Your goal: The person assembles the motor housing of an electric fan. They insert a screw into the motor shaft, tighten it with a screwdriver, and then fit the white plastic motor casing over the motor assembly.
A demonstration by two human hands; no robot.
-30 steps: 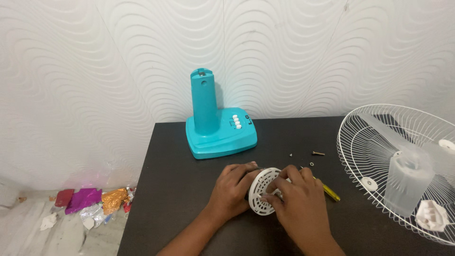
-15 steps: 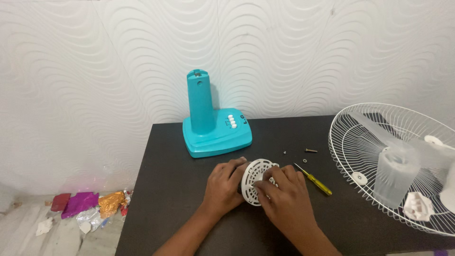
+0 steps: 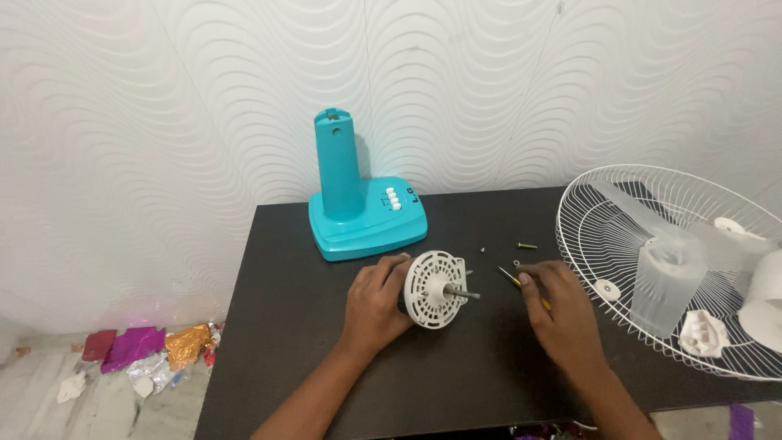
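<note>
Left hand point(image 3: 375, 305) clamps the white motor housing point(image 3: 433, 289), shaft pointing toward 3 o'clock; right hand point(image 3: 562, 314), fingers loose, rests nearer on the yellow screwdriver point(image 3: 518, 281) lying 10-to-4 o'clock.

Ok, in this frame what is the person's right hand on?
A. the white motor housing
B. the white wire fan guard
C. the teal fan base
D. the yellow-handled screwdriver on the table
D: the right hand rests over the yellow-handled screwdriver on the black table, while the left hand holds the white motor housing.
</note>
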